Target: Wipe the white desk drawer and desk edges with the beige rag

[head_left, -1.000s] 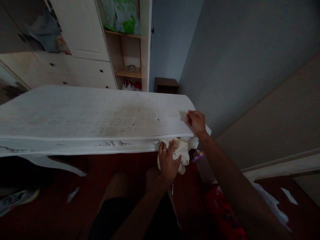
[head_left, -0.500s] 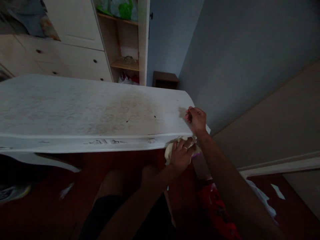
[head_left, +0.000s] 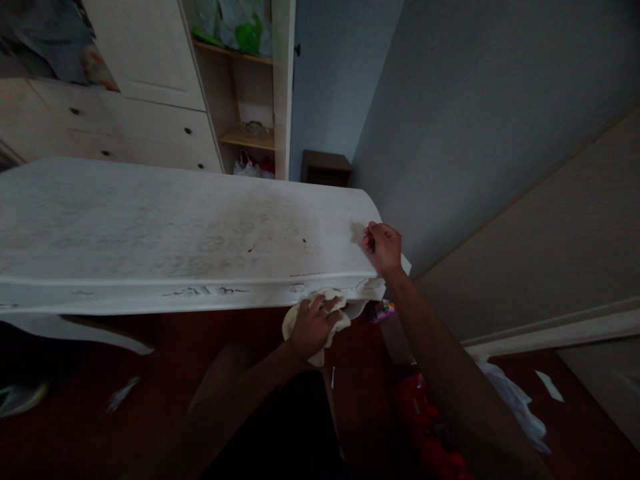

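Observation:
A long white table [head_left: 150, 220] with a stained, worn top stretches across the view. My left hand [head_left: 313, 327] is closed around a crumpled cream cloth [head_left: 293, 321] and presses it against the table's front edge, near the right end. My right hand [head_left: 383, 245] rests on the top at the table's right corner, its fingers curled shut on the surface. Both forearms reach up from the bottom of the view.
A cream cupboard with drawers [head_left: 140, 133] and open shelves with plastic bags [head_left: 240, 27] stands behind the table. A small dark stool [head_left: 325, 167] sits by the grey-blue wall. The dark red floor holds paper scraps [head_left: 547, 385], red fabric [head_left: 430, 413] and a small colourful object [head_left: 383, 310].
My left hand slid the cloth right along the table's front edge, then back left and slightly down. My right hand stayed on the corner. The view shifted a little.

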The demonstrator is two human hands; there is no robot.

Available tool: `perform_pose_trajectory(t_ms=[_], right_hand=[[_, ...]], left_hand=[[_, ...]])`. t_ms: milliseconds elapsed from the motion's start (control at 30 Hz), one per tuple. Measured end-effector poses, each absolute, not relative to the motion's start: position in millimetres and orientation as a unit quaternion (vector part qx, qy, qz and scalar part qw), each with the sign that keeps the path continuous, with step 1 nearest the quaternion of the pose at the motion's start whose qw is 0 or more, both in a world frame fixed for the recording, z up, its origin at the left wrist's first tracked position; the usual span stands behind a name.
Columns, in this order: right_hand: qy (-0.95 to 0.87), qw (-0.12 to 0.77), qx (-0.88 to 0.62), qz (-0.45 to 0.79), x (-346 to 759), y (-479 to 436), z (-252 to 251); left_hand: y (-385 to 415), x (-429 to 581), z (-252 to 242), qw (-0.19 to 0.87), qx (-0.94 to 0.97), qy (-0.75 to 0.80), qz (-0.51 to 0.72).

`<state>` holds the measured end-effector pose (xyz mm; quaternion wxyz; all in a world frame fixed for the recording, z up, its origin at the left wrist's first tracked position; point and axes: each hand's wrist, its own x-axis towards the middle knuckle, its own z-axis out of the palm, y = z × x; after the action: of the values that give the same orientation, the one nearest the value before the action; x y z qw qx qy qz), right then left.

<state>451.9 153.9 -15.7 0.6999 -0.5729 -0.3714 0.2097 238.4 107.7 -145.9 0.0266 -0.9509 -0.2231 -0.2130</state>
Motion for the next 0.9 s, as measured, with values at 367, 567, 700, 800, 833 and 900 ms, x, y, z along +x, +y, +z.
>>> perform_pose_trajectory(t_ms=[367, 567, 700, 800, 833, 900], right_hand=[[-0.384, 0.698, -0.561, 0.225, 455, 155, -22], [-0.376, 0.693, -0.574, 0.222, 452, 154, -19], [-0.375, 0.69, -0.574, 0.233, 451, 152, -19], [-0.368, 0.691, -0.575, 0.238, 451, 152, -19], [-0.371, 0.688, -0.576, 0.237, 451, 152, -20], [-0.386, 0.679, -0.58, 0.231, 452, 152, -20]], left_hand=[[110, 127, -75, -0.217, -0.872, -0.38, -0.219], [124, 95, -8, -0.487, -0.738, -0.394, -0.25], [147, 88, 29, -0.409, -0.707, -0.404, -0.412], [172, 94, 53, -0.308, -0.648, -0.397, -0.572], [182, 98, 59, -0.271, -0.626, -0.397, -0.615], [205, 108, 66, -0.212, -0.585, -0.403, -0.672]])
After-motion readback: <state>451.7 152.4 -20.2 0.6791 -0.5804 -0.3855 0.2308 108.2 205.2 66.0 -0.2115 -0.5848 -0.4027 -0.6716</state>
